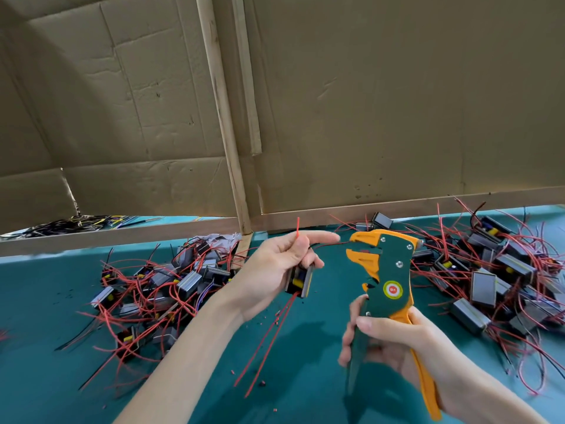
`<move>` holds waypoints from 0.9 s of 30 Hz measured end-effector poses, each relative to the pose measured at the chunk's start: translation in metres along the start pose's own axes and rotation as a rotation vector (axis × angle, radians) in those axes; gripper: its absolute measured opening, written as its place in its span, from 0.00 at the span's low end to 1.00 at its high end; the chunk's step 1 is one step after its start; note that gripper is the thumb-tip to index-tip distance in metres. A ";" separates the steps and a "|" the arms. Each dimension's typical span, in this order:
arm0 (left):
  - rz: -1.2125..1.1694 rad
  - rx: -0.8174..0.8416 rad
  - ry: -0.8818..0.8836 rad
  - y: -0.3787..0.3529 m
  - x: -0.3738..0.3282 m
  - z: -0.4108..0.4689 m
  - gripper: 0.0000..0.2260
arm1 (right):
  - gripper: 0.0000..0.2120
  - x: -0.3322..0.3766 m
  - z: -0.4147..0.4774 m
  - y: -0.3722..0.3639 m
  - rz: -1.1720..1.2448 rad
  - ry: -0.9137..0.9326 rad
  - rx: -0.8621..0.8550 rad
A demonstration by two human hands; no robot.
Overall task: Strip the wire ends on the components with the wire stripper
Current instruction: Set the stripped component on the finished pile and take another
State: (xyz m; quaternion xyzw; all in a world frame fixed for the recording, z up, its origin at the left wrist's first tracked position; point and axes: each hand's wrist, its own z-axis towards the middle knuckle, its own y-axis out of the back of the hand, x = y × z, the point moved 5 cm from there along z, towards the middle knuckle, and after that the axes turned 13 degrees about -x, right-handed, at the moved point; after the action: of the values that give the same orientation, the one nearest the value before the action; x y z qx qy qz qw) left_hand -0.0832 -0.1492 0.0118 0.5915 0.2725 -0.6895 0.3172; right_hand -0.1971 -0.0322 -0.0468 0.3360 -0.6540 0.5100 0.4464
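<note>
Holding a component (301, 281) against its palm, the left hand (275, 264) has its lower fingers curled round the part, pinches a red lead (298, 231) that sticks upward, and points its index finger toward the tool. The right hand (388, 341) is wrapped round the handles of the wire stripper (388, 270), which stands nearly upright above the teal table (46, 347), its orange head facing left. A thin dark wire (327, 246) runs almost level from the left hand rightward to that head. It seems to reach the mouth, though I cannot tell whether the tip is seated. The squeeze depends on this wire lying straight across the jaws. More components lie heaped at left (171, 286) and right (495, 270).
</note>
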 end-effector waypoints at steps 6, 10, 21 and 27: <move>-0.018 -0.211 -0.177 0.017 -0.014 0.002 0.11 | 0.13 0.001 0.003 0.008 0.045 -0.001 -0.019; 0.039 -0.265 -0.238 0.014 -0.014 0.000 0.08 | 0.13 0.003 0.003 0.006 0.050 0.001 -0.017; 0.382 -0.224 -0.410 0.003 -0.029 -0.008 0.07 | 0.12 0.006 -0.001 0.003 -0.001 -0.002 0.056; 0.452 -0.146 -0.411 -0.003 -0.032 -0.012 0.04 | 0.12 0.005 -0.003 0.001 -0.023 -0.014 0.084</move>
State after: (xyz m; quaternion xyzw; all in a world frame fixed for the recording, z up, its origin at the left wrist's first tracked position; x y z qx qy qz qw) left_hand -0.0746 -0.1342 0.0419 0.4608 0.1130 -0.6854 0.5524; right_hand -0.1992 -0.0286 -0.0419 0.3655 -0.6310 0.5297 0.4332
